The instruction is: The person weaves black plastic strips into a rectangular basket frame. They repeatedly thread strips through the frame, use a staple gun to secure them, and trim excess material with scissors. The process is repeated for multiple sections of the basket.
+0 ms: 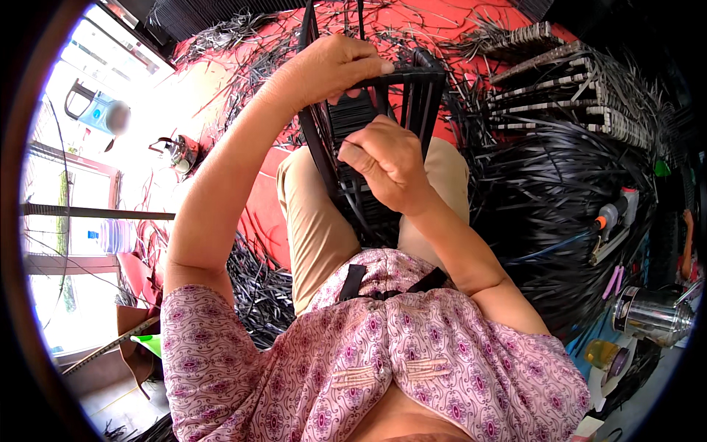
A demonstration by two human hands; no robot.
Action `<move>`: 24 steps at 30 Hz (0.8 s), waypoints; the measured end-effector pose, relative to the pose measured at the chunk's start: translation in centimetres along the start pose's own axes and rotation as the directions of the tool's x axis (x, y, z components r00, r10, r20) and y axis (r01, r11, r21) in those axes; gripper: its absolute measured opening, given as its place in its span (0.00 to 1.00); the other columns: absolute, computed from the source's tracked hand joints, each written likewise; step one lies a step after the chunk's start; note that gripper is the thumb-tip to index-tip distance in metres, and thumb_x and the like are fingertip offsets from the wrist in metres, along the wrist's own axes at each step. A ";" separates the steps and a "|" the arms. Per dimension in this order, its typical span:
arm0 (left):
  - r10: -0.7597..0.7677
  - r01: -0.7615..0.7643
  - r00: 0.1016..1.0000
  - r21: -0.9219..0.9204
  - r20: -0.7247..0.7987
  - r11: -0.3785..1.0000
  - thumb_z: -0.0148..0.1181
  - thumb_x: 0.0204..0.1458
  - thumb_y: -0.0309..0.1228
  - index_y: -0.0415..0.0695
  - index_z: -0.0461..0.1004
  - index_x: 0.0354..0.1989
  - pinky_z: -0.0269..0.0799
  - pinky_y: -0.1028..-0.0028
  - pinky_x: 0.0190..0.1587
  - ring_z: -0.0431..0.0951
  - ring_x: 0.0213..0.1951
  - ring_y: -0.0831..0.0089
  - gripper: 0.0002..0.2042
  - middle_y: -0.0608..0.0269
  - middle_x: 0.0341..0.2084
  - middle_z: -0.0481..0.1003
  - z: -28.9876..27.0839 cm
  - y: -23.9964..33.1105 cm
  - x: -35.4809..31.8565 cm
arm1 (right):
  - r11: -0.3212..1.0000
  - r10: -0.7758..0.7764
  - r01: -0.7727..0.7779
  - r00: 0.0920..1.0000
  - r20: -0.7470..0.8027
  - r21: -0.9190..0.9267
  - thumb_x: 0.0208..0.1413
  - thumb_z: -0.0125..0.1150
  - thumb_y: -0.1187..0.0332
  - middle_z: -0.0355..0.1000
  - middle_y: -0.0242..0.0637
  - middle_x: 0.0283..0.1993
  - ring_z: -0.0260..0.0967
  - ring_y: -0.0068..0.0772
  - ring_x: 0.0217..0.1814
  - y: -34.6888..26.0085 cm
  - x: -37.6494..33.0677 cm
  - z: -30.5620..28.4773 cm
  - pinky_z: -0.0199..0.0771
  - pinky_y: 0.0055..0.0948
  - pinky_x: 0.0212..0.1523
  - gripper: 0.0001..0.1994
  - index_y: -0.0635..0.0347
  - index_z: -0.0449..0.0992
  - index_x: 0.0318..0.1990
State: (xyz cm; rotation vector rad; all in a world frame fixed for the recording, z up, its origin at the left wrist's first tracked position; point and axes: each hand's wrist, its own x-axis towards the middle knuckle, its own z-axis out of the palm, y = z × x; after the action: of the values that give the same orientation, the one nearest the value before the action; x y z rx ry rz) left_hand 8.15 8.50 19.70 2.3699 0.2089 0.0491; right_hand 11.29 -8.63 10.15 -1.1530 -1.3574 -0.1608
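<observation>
Between my knees stands a black basket-like frame [426, 76] of wrapped bars and black strips, partly woven, its lower part hidden by my right arm and legs. My left hand [331, 68] reaches over its upper edge, thumb and fingers closed around the top bar. Lower down, in front of the frame's near side, my right hand [389, 158] is curled with thumb and forefinger pressed together. Whatever lies in that pinch is too small or hidden to make out. Black strips [352, 121] run inside the frame past both hands.
Loose black strips [545, 191] lie heaped to the right below stacked woven panels [549, 88]. More strips litter the red floor covering [471, 18]. A power tool [610, 219], pink-handled scissors [613, 281] and a metal canister [648, 315] sit right; a kettle [177, 153] stands left.
</observation>
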 end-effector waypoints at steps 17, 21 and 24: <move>0.491 -0.410 0.755 0.272 -0.435 0.871 0.67 0.55 0.31 0.39 0.78 0.41 0.74 0.69 0.44 0.79 0.38 0.68 0.10 0.61 0.36 0.78 0.2 -1.7 -0.6 | 0.953 -0.229 0.304 0.727 0.648 -0.005 0.67 0.57 0.61 0.80 0.38 0.34 0.77 0.30 0.34 16.9 19.0 -5.7 0.75 0.27 0.37 0.16 0.65 0.82 0.35; 0.619 -0.448 0.732 0.484 -0.284 0.752 0.73 0.47 0.33 0.40 0.79 0.41 0.73 0.63 0.53 0.78 0.48 0.58 0.15 0.58 0.40 0.78 0.6 -1.4 -1.6 | 0.822 0.477 -0.566 0.615 0.628 -0.070 0.62 0.64 0.56 0.79 0.28 0.33 0.74 0.23 0.32 14.4 17.4 -3.9 0.75 0.28 0.39 0.14 0.59 0.84 0.37; 0.628 -0.415 0.729 0.553 -0.274 0.723 0.73 0.46 0.33 0.40 0.80 0.42 0.74 0.62 0.52 0.79 0.48 0.56 0.16 0.57 0.41 0.80 0.8 -1.3 -1.4 | 0.789 0.524 -0.600 0.547 0.652 -0.131 0.64 0.59 0.59 0.74 0.28 0.35 0.72 0.23 0.36 14.5 17.0 -3.3 0.75 0.31 0.43 0.14 0.62 0.80 0.38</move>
State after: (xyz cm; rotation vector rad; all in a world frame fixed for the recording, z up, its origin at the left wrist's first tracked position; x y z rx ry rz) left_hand 6.68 8.67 18.28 2.7826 -0.3126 0.9373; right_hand 28.29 4.71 16.72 -1.5794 -1.4800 0.8835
